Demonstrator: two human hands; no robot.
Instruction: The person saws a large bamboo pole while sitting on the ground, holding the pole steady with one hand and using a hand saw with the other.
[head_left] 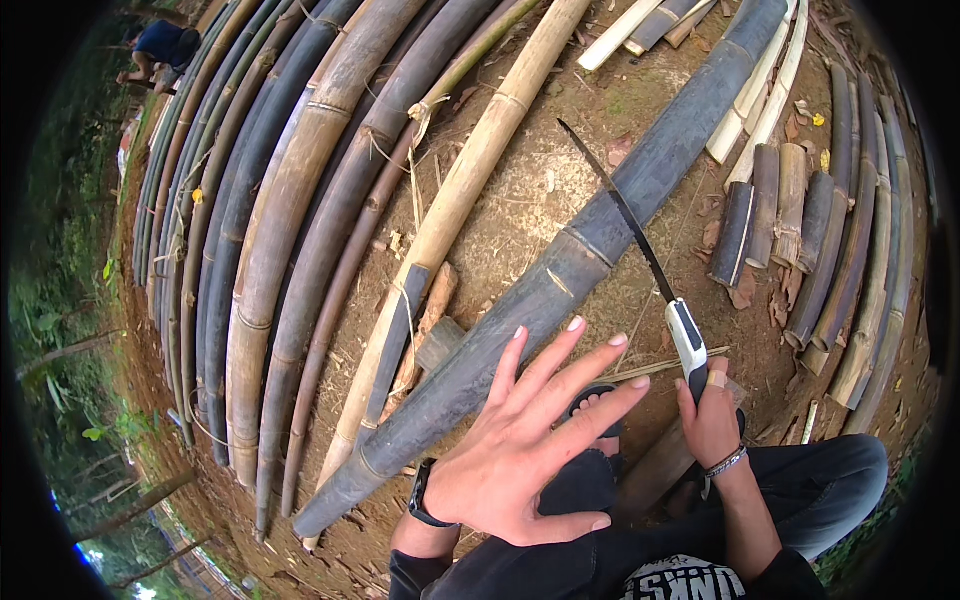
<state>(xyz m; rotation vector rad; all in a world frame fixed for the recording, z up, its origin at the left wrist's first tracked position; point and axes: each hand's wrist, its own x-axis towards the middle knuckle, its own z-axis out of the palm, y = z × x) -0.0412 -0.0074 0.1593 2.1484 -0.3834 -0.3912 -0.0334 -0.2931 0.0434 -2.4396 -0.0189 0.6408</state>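
Note:
A thick dark bamboo pole (520, 290) runs slantwise across the ground in front of me. My right hand (710, 415) is closed round the white and black handle of a pruning saw (687, 335). The saw's dark curved blade slants up to the left and crosses over the pole just past one of its nodes; whether the teeth touch it I cannot tell. Spread wide, my left hand (535, 435) holds nothing. It is raised near the pole's closer part and hides some of it. A dark band circles the left wrist.
Long bamboo poles (290, 200) lie in rows at the left. A pale pole (450, 210) lies nearer. Short cut bamboo pieces (763, 205) and more poles (865, 300) are at the right. Split strips (765, 95) lie behind. Another person (165, 45) is at the far left.

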